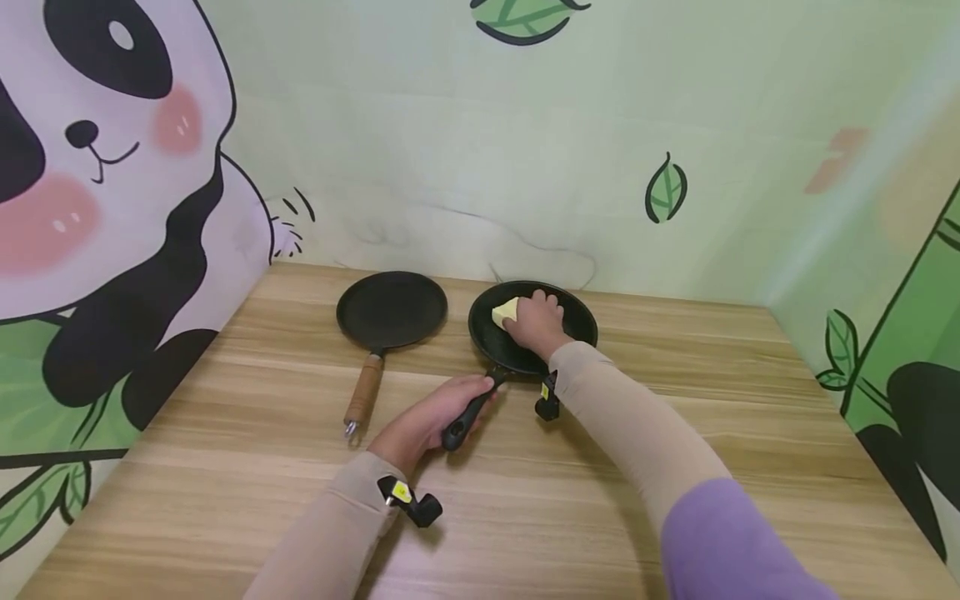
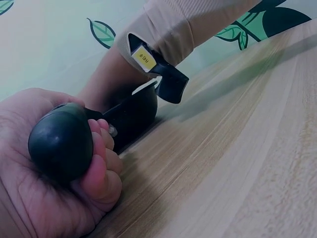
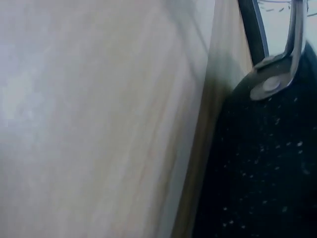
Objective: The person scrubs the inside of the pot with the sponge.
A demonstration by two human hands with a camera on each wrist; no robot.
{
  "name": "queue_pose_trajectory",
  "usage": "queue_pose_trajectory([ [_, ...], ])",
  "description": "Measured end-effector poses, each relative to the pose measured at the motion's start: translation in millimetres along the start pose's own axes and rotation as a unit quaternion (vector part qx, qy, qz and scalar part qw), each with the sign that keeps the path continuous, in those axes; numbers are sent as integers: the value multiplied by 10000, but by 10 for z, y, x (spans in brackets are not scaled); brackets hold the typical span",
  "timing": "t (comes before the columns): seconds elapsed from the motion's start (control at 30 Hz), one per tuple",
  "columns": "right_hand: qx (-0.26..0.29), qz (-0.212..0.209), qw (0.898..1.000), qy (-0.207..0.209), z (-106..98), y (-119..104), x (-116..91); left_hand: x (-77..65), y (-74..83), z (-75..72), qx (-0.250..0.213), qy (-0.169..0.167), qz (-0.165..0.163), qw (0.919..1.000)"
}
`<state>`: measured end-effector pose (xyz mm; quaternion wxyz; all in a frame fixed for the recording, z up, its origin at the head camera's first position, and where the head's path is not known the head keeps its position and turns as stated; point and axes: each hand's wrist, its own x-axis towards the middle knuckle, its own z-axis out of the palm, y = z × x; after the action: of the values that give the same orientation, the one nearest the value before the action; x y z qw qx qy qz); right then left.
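A deep black frying pan (image 1: pixel 491 340) sits on the wooden table toward the back. My left hand (image 1: pixel 442 406) grips its black handle (image 1: pixel 469 417), and the left wrist view shows the fingers (image 2: pixel 101 173) curled round the handle's end. Inside the pan, my right hand (image 1: pixel 538 323) pinches a pale yellow sponge (image 1: pixel 506 312) against the left part of the cooking surface. In the right wrist view the pan's speckled black side (image 3: pixel 262 163) and its riveted handle bracket (image 3: pixel 272 85) fill the right part; the right hand is out of that view.
Left of the frying pan lies a flat black griddle pan (image 1: pixel 392 308) with a wooden handle (image 1: pixel 364 392) pointing toward me. Behind the wooden table (image 1: pixel 525 517) stands a pale green wall (image 1: pixel 420 125) printed with leaves and a panda.
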<state>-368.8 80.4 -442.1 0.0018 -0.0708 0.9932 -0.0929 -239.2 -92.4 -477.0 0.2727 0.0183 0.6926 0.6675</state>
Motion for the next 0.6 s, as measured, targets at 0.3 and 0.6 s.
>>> queue_pose_trajectory([
  [0.3,-391,-1285,9885,-695,-104,-37,-143,-27,4,28,1,53,46,10000],
  [0.6,-611,-2249,9621,-1413,-340,69,-274,-29,1,59,-109,260,252,9993],
])
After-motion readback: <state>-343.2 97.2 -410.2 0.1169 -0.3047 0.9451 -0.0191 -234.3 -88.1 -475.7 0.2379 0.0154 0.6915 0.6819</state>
